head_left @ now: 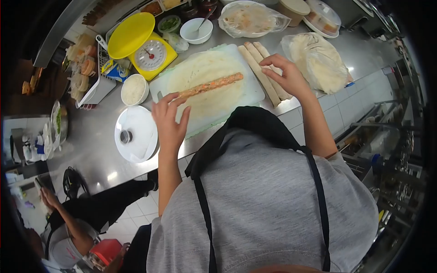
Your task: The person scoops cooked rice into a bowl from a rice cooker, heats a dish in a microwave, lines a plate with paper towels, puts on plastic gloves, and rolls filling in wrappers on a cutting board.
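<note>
On a white cutting board (253,91) lies a thin, pale round sheet of dough (200,68). A long log of orange, speckled filling (214,84) runs across its middle. My left hand (169,113) is at the log's left end, fingers apart; whether the fingertips touch the filling cannot be made out. To the right of the board are several finished pale rolls (259,73), lying side by side. My right hand (287,78) is over these rolls, thumb and fingers apart, with nothing held in it.
A yellow kitchen scale (152,55), a bowl of white shreds (134,89) and a white lid (136,148) stand left. At the back are a white bowl with a spoon (196,31) and a bagged plate (250,19). Bagged dough sheets (318,61) lie right. Another person (68,227) is lower left.
</note>
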